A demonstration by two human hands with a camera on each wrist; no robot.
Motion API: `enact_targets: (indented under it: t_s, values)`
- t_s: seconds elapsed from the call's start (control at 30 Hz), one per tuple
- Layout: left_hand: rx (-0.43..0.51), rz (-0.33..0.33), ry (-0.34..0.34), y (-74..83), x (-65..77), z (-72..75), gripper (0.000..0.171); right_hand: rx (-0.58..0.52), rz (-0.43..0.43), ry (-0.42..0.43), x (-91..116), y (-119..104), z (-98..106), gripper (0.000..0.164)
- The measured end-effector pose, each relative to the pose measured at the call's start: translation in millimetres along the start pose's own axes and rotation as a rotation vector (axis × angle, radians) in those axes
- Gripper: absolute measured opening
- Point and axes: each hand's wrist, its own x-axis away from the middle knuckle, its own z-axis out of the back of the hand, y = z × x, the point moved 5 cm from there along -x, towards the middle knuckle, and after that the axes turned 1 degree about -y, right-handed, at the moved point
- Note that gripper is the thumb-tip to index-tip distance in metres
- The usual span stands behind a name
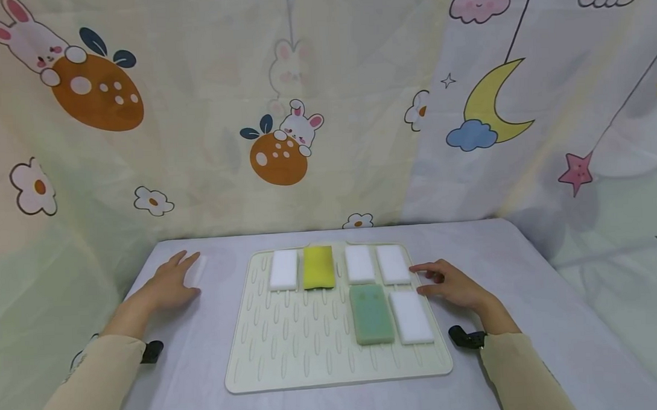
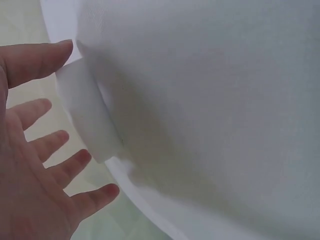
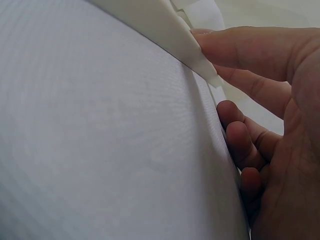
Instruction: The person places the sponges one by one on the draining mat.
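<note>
My left hand (image 1: 170,284) is at the table's left side with fingers spread. In the left wrist view a white sponge block (image 2: 89,111) appears between its thumb and fingers, not gripped. My right hand (image 1: 455,287) is at the right edge of a cream ridged mat (image 1: 290,363). Its index finger reaches toward a white sponge (image 1: 394,265) in the back right corner; its thumb tip is by the mat's rim near another white sponge (image 1: 411,317). The other fingers curl loosely. Beside that front sponge lies a green sponge (image 1: 371,315).
Along the mat's back row are a white sponge (image 1: 284,270), a yellow sponge (image 1: 318,267) and a further white sponge (image 1: 360,264). A white cloth covers the table (image 1: 193,366). A printed curtain (image 1: 206,125) hangs behind and at both sides.
</note>
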Motion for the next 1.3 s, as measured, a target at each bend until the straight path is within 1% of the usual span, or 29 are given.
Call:
enact_targets:
  t_s: [0.13,0.23,0.37,0.53,0.8,1.03,1.17,1.3]
  values:
    - [-0.006,-0.021,-0.017,0.0,-0.8,0.8,0.085,0.002,0.009,-0.001,0.8,-1.3,0.4,0.055]
    - [-0.009,-0.021,-0.036,-0.1,-1.8,0.2,0.084,0.003,0.012,-0.002,1.3,-1.9,0.5,0.055]
    - [-0.015,-0.004,-0.051,-1.3,-3.1,-1.4,0.084,0.0,0.012,-0.006,1.8,-3.3,0.1,0.054]
    - [-0.018,-0.006,-0.044,-2.7,-4.4,-1.7,0.083,0.003,0.009,-0.006,1.9,-3.9,-0.1,0.054]
    - [-0.032,-0.038,-0.03,-2.2,-4.4,1.1,0.083,0.003,0.015,-0.009,1.7,-2.3,0.0,0.054]
    - [-0.03,-0.073,0.001,-3.4,-3.4,3.4,0.084,0.01,0.011,-0.009,1.6,-2.6,0.8,0.054]
    - [-0.021,-0.061,-0.003,-5.5,-4.5,2.6,0.086,0.008,0.004,-0.006,1.4,-1.9,0.0,0.054]
    - [-0.006,-0.055,0.009,-6.4,-5.0,2.5,0.089,0.003,0.011,-0.007,2.0,-2.6,-0.7,0.054]
